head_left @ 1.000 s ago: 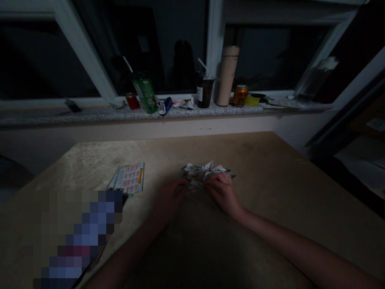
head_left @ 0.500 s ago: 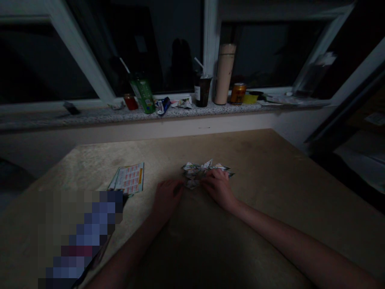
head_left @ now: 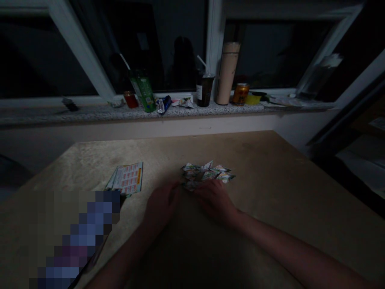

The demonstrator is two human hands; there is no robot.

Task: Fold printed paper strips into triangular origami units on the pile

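Observation:
A small heap of folded printed paper pieces [head_left: 207, 173] lies near the middle of a light wooden table [head_left: 270, 184]. Both of my hands rest at its near edge in dim light. My left hand [head_left: 161, 204] has its fingers curled against the left near corner of the heap. My right hand [head_left: 215, 200] lies over the near side with fingers bent onto the paper. The fingertips of both hands are dark and partly hidden, so the exact piece each one pinches is unclear.
A printed leaflet stack [head_left: 128, 179] lies left of the heap. A blurred patch [head_left: 81, 237] covers the table's near left. The stone windowsill [head_left: 90, 113] carries a green bottle [head_left: 143, 93], dark cup with straw [head_left: 204, 89], tall beige tumbler [head_left: 227, 74] and a gold can [head_left: 240, 93].
Both hands have slid slightly toward me along the near edge of the paper heap; the heap stays in place. The view has shifted a little.

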